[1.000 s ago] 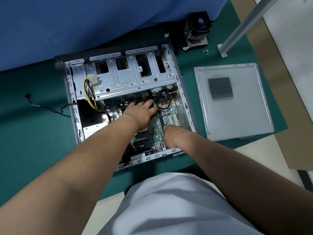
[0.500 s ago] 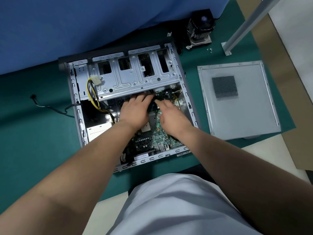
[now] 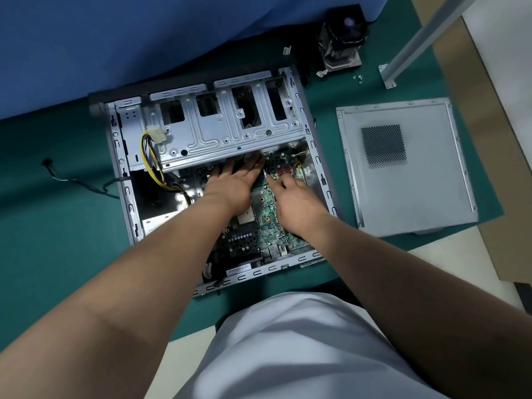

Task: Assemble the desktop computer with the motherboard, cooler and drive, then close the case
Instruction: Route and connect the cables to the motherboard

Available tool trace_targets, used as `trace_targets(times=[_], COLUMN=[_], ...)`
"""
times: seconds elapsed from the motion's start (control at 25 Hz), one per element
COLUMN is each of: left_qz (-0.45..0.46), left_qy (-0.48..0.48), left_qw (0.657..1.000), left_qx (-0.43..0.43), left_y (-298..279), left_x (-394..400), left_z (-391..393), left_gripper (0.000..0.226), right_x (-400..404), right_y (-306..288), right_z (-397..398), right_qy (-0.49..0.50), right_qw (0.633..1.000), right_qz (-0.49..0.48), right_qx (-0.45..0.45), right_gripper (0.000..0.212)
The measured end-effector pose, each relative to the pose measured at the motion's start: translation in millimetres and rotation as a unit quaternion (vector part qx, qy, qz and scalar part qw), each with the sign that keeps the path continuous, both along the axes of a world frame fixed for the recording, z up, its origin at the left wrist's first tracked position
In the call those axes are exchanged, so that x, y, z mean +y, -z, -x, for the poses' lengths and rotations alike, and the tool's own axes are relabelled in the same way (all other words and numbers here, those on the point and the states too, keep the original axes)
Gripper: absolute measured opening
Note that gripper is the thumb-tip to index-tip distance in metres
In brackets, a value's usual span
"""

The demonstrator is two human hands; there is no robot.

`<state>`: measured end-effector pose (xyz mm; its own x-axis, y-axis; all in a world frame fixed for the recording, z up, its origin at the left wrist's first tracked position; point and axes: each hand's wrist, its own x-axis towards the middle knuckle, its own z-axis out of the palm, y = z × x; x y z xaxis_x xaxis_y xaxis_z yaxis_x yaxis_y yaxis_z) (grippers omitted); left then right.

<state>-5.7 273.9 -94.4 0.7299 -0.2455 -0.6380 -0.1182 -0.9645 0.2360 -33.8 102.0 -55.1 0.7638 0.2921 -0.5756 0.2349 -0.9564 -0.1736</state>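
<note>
The open computer case [image 3: 123,197] lies on its side on the green mat. The green motherboard [image 3: 267,223] sits inside it, below the silver drive cage [image 3: 230,131]. My left hand [image 3: 233,181] lies flat on the board's far part, its straight fingers reaching to the cage's lower edge. Just to its right, my right hand [image 3: 293,198] rests on the board with loosely bent fingers, the fingertips touching the board near a red part. Neither hand holds anything that I can see. The cooler [image 3: 342,36] stands on the mat behind the case.
The grey side panel [image 3: 403,174] lies flat to the right of the case. A few small screws [image 3: 358,78] lie near the foot of a metal post [image 3: 414,38]. Yellow and black power cables [image 3: 149,156] hang at the case's left. A loose black cable [image 3: 60,175] lies on the mat at the left.
My right hand has moved from the board's near right edge up to its middle, beside my left hand. My left hand has slid slightly farther toward the drive cage.
</note>
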Motion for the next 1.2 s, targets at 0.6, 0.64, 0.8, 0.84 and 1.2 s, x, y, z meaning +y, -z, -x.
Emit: trace_targets(times=[0.6,0.64,0.8,0.84,1.2], left_qz=[0.02,0.018,0.005,-0.001,-0.049], left_qy=[-0.006,-0.01,-0.016,-0.017,0.033], left_qw=[0.999,0.999,0.998,0.998,0.989], left_qx=[-0.042,-0.047,-0.059,-0.063,-0.138], left_y=[8,9,9,8,2], left_x=[-11,-12,-15,-16,-16], left_z=[10,10,7,7,9], left_gripper=[0.105,0.105,0.098,0.097,0.078], right_x=[2,2,3,3,1], right_y=[10,10,9,9,16], right_z=[9,9,10,9,7], right_qy=[0.038,0.037,0.04,0.039,0.23], right_qw=[0.998,0.998,0.998,0.998,0.962], right_qz=[0.011,0.014,0.003,0.004,-0.131], right_qx=[-0.044,-0.048,-0.048,-0.044,0.07], right_gripper=[0.063,0.063,0.071,0.074,0.069])
